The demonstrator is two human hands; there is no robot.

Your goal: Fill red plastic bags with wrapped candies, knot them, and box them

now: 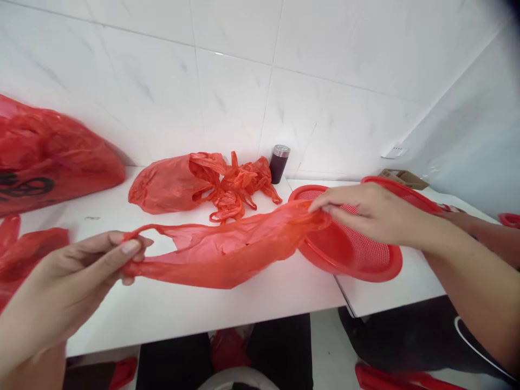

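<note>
A thin red plastic bag [227,254] is stretched sideways above the white table. At its left end, my left hand [97,265] pinches the bag's handles between thumb and fingers. The bag's gathered right end is held by my right hand [353,211], which is over a red mesh basket [382,260]. Behind the held bag lie a fuller red bag [162,184] and a crumpled heap of red bags [244,184].
A dark flask [279,164] stands by the tiled wall. Large red bag [60,157] at left, smaller one [36,249] below it. Right: another red basket [402,193], a cardboard box [404,177] and another person's arm [483,233].
</note>
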